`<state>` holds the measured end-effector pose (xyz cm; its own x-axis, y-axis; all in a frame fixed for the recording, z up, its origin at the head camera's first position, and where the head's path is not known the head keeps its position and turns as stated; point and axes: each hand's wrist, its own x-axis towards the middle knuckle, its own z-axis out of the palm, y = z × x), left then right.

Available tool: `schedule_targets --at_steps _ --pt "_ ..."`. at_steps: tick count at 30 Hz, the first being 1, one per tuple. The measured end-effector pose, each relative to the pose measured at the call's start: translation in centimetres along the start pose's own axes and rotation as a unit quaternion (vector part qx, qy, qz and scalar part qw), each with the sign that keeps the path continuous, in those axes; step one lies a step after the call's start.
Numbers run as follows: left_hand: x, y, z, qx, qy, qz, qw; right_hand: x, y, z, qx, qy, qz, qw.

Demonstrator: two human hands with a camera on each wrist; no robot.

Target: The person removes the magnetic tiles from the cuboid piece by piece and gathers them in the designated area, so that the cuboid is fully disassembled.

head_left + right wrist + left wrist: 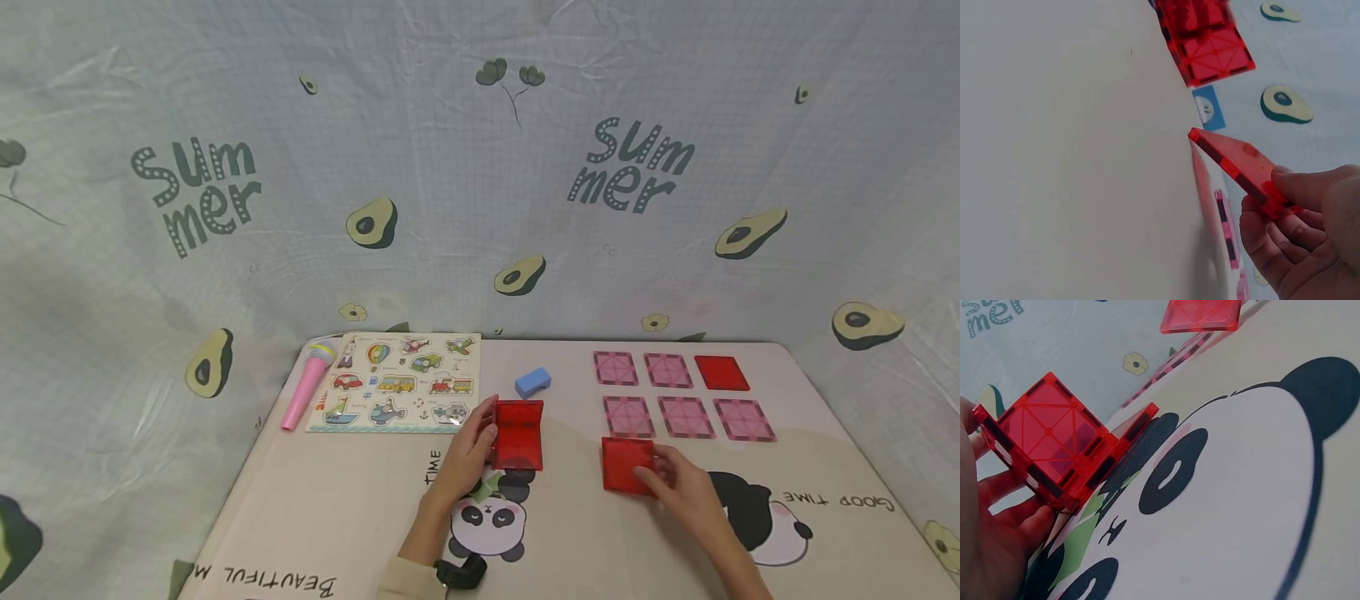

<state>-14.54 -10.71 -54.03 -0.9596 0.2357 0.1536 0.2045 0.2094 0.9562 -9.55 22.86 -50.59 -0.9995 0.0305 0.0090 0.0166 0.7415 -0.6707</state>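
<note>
Several red square magnetic tiles stand joined as a partly built box [519, 442], with a floor, a back wall and a left side wall. My left hand [467, 457] grips the box's left wall; in the left wrist view its fingers [1013, 519] lie behind that wall. To the right, my right hand [686, 492] pinches another red square magnetic tile [622, 467] by its right edge. The right wrist view shows this tile [1241, 165] tilted and lifted, with the thumb on its upper face and the fingers below. The tile and the box are apart.
Pink square tiles [678, 417] lie in two rows at the back right, beside a flat red tile [722, 373]. A blue block [533, 382] sits behind the box. Further left are a picture puzzle board [408, 404] and a pink toy microphone [306, 387].
</note>
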Motion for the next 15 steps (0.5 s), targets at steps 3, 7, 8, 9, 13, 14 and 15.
schedule_targets --at_steps 3,7,8,9,13,14,15 --pt "0.0 0.0 0.0 0.000 0.002 0.001 1.0000 0.1 0.5 -0.3 -0.004 -0.012 0.022 1.000" --pt "0.0 -0.2 0.1 0.001 0.004 -0.003 1.0000 0.1 1.2 -0.7 -0.012 -0.025 0.043 0.999" --pt "0.0 -0.1 0.1 0.001 0.005 -0.005 1.0000 0.2 1.3 -0.8 -0.014 -0.026 0.045 0.999" --pt "0.0 -0.1 0.1 0.002 0.006 -0.006 1.0000 0.2 1.5 -0.9 -0.016 -0.027 0.047 0.998" --pt "-0.1 0.9 0.0 0.006 0.000 -0.012 0.9999 0.2 1.9 -1.1 -0.020 -0.028 0.055 0.998" --pt "-0.2 1.4 -0.1 0.006 -0.003 -0.012 0.9999 0.2 2.0 -1.2 -0.021 -0.028 0.058 0.998" --pt "-0.3 1.8 -0.2 0.005 -0.007 -0.013 0.9999 0.2 2.1 -1.2 -0.021 -0.027 0.061 0.998"
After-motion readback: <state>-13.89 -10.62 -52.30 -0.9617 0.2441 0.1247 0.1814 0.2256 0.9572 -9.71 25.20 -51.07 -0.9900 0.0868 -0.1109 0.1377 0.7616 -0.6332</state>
